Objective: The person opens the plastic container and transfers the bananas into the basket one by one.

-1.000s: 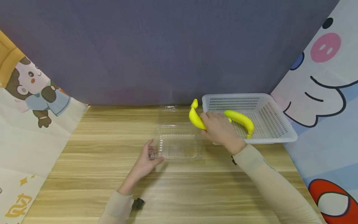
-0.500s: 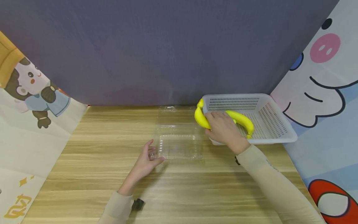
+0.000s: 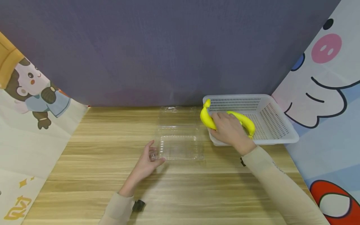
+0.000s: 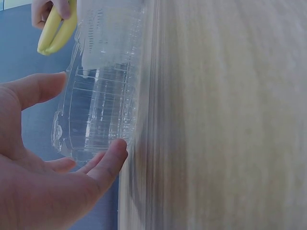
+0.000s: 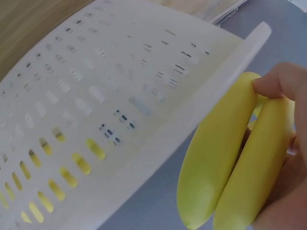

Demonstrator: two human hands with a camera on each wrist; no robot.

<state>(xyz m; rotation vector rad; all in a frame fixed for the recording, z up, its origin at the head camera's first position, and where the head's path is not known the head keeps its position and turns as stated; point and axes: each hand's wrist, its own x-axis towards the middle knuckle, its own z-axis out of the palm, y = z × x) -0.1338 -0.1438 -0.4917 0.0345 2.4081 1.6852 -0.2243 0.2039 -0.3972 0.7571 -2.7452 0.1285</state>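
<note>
My right hand (image 3: 229, 129) grips a pair of yellow bananas (image 5: 244, 158), side by side with the thumb across one end. In the head view these bananas project left of the hand, over the near left part of the white basket (image 3: 281, 137). Another banana (image 3: 248, 123) lies in that basket, partly hidden by the hand. My left hand (image 3: 144, 164) is at the front left corner of a clear plastic clamshell box (image 3: 180, 148), which lies with its lid folded back. In the left wrist view its thumb and fingers (image 4: 108, 165) spread about that corner, fingertips at the wall.
The wooden tabletop (image 3: 112, 137) spreads left and in front of the box. A dark grey wall panel (image 3: 157, 56) stands behind it. Printed cartoon cloths hang at both sides, the right one close to the basket.
My right hand has shifted to the right with the bananas, from beside the clamshell box toward the inside of the basket. My left hand and the box have stayed in place.
</note>
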